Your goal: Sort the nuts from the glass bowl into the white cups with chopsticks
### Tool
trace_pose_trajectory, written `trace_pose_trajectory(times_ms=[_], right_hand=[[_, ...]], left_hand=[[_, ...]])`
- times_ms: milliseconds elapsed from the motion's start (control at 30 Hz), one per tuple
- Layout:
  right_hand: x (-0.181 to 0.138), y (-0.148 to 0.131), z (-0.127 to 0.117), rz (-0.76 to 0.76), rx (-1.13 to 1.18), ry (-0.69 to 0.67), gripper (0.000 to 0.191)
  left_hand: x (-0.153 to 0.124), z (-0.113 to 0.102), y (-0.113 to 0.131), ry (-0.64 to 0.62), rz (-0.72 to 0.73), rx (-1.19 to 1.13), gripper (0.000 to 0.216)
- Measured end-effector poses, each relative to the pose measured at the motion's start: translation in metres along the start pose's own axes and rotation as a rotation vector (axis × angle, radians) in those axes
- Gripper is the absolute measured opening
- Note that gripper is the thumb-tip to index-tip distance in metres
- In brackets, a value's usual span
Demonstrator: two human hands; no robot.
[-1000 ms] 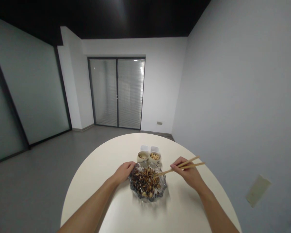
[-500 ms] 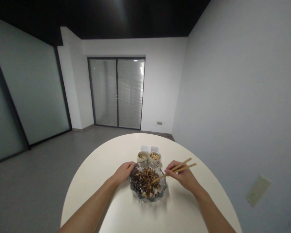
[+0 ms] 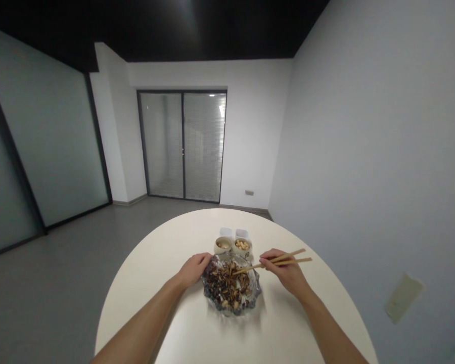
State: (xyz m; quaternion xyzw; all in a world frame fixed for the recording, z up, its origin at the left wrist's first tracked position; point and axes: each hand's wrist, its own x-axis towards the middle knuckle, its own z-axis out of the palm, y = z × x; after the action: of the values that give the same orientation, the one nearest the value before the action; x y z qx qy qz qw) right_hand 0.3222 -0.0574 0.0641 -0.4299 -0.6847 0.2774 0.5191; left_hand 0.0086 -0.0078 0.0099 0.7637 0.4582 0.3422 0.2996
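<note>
A scalloped clear glass bowl (image 3: 257, 292) stands on the table, filled with a mix of dark and pale seed-like pieces (image 3: 227, 288). My left hand (image 3: 194, 269) is closed on the bowl's left rim, its thumb at the edge. In my right hand (image 3: 286, 274) is a pair of wooden chopsticks (image 3: 298, 252), pinched near the middle. Their tips reach down among the pieces near the bowl's centre; whether they grip a piece is too small to tell. Just behind the bowl sit two small cups: a left cup (image 3: 223, 245) with a few pale pieces, and a right cup (image 3: 246, 251) heaped with peanut-like pieces.
Two small white, lid-like pieces, a left one (image 3: 225, 231) and a right one (image 3: 241, 233), lie behind the cups. The round white table (image 3: 144, 263) has a curved edge. A wall (image 3: 364, 151) rises on the right, with glass doors (image 3: 182, 146) across the room.
My right hand has shifted slightly right and down. The chopstick tips have moved up and left within the bowl. My left hand and the bowl have stayed in place.
</note>
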Motion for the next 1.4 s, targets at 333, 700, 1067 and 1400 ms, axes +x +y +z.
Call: trace_pose_trajectory(times_ms=[333, 700, 1067, 1400], right_hand=[[0.004, 0.007, 0.006, -0.078, 0.054, 0.199, 0.029], [0.016, 0.02, 0.012, -0.223, 0.015, 0.429, 0.022], [0.038, 0.032, 0.013, -0.306, -0.133, 0.528, 0.019], [0.044, 0.05, 0.022, -0.343, -0.142, 0.476, 0.019]], left_hand=[[-0.001, 0.001, 0.001, -0.007, -0.007, -0.002, 0.055], [-0.001, 0.002, -0.002, -0.006, 0.003, -0.006, 0.055], [0.001, 0.001, 0.0, 0.003, -0.013, -0.007, 0.052], [0.002, 0.0, 0.003, -0.013, -0.014, -0.002, 0.054]])
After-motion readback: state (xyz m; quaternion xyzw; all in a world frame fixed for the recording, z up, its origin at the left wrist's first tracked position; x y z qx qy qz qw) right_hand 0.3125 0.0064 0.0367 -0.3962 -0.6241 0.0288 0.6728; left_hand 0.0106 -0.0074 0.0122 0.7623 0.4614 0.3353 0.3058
